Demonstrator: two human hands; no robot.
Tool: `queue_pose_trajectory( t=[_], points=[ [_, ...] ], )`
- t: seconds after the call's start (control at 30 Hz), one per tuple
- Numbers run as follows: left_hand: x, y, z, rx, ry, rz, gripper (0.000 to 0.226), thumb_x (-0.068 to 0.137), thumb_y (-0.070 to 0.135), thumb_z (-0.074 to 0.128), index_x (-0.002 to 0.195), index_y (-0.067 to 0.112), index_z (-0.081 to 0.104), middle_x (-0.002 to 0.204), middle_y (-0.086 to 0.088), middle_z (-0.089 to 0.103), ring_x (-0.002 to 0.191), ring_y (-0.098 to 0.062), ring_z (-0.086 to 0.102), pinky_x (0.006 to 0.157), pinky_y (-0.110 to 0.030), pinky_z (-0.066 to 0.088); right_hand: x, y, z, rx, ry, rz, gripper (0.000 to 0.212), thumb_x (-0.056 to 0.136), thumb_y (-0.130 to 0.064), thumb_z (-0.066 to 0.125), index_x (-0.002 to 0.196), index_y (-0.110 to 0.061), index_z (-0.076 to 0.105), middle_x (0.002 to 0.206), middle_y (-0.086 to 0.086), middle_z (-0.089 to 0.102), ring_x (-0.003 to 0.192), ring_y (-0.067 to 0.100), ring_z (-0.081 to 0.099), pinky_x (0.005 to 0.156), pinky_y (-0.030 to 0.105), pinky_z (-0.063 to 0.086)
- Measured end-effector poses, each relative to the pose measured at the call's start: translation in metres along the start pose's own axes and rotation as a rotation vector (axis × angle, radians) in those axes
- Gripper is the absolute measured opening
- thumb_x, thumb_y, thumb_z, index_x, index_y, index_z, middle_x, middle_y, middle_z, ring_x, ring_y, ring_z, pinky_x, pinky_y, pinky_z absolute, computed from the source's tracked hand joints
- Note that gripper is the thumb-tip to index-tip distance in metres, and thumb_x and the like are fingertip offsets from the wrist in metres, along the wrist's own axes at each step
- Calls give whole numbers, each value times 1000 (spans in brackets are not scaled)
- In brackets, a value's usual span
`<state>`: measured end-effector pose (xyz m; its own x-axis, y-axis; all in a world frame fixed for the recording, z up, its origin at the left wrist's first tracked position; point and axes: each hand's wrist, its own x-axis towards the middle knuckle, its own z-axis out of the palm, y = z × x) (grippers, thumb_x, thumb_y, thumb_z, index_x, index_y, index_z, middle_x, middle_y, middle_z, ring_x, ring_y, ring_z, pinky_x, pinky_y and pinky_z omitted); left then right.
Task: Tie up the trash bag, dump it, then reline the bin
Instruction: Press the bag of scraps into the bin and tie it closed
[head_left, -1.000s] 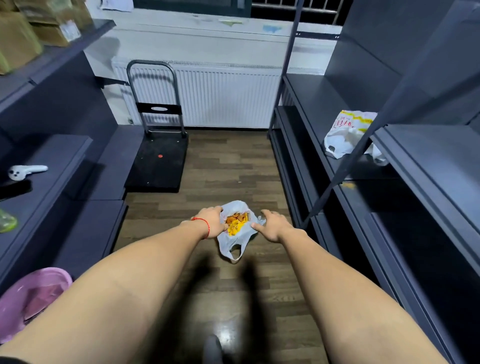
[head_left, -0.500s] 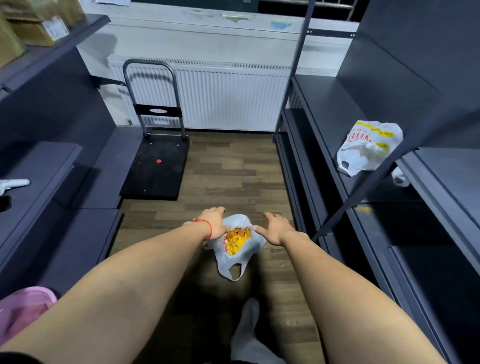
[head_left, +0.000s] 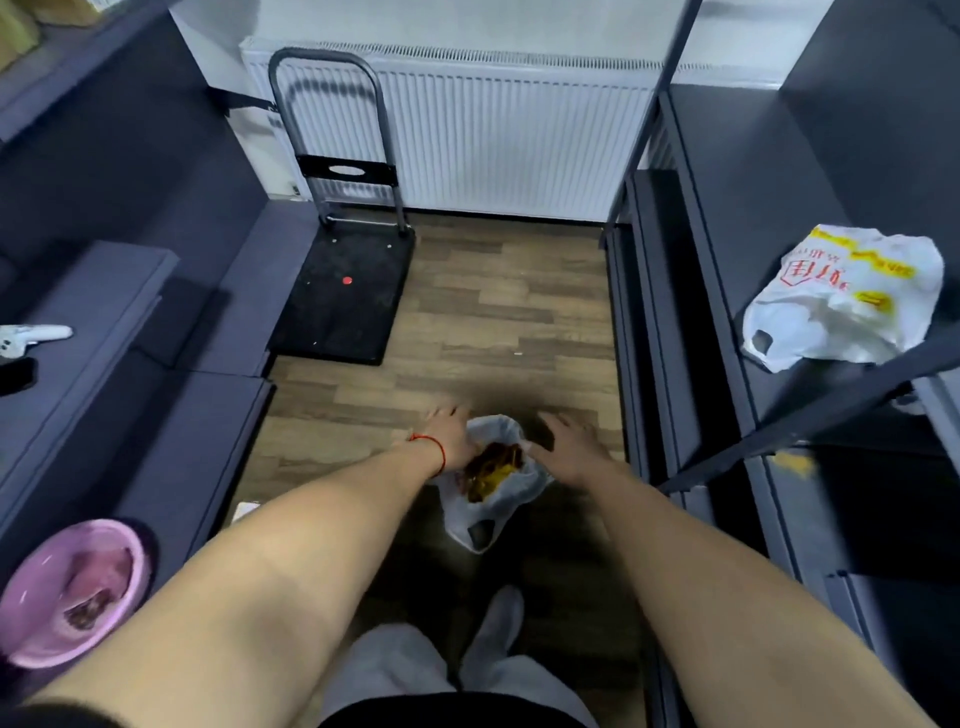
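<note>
A small translucent white trash bag (head_left: 506, 501) hangs between my hands over the wooden floor. Its mouth is open and shows yellow and orange scraps inside, and one handle loop dangles toward me. My left hand (head_left: 449, 434), with a red string at the wrist, grips the bag's left rim. My right hand (head_left: 569, 444) grips the right rim, fingers stretched forward. A pink bin (head_left: 67, 592) stands at the lower left beside the left shelves, with dark residue inside. A white plastic bag with red and yellow print (head_left: 841, 306) lies on the right shelf.
Dark grey shelving lines both sides of a narrow aisle. A black platform trolley (head_left: 343, 296) with an upright handle stands against the white radiator (head_left: 493, 140) at the far end. A white controller (head_left: 31, 335) lies on the left shelf. My feet in white socks (head_left: 496, 629) are below the bag.
The view has risen and tilted down, so my legs and the pink bin now show more fully. Both hands stay at the bag's rim, and the bag sits lower in the frame.
</note>
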<state>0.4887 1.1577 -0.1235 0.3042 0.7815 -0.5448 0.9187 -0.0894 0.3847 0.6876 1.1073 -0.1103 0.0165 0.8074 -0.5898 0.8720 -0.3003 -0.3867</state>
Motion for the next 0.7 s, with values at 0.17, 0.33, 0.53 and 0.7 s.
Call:
queue_pose_trajectory(
  t=[0.17, 0.33, 0.53, 0.7],
  points=[
    [21, -4, 2, 8, 11, -18, 68, 88, 41, 57, 146, 15, 32, 152, -12, 33, 138, -31, 32, 114, -43, 30, 20, 3, 0, -46, -1, 1, 68, 97, -49, 46, 154, -23, 19, 162, 8, 15, 149, 30, 14, 118, 41, 19],
    [41, -10, 8, 11, -11, -2, 68, 90, 37, 58, 147, 15, 30, 154, -10, 27, 141, -30, 26, 116, -42, 26, 35, 3, 15, -5, -23, 45, 68, 96, -51, 48, 153, -28, 19, 163, 6, 14, 149, 31, 12, 118, 45, 20],
    [73, -23, 25, 32, -96, -12, 70, 85, 40, 58, 146, 24, 28, 155, -6, 25, 141, -28, 27, 113, -50, 32, 55, 15, 18, -11, -69, 116, 69, 94, -54, 47, 152, -31, 20, 163, 5, 14, 149, 31, 13, 119, 49, 21],
    [101, -44, 40, 109, -136, -12, 70, 88, 43, 56, 148, 30, 23, 158, -5, 14, 144, -30, 18, 113, -53, 27, 88, 28, 35, -51, -102, 151, 71, 94, -54, 46, 153, -37, 11, 164, 0, 8, 150, 29, 9, 120, 49, 17]
  ],
)
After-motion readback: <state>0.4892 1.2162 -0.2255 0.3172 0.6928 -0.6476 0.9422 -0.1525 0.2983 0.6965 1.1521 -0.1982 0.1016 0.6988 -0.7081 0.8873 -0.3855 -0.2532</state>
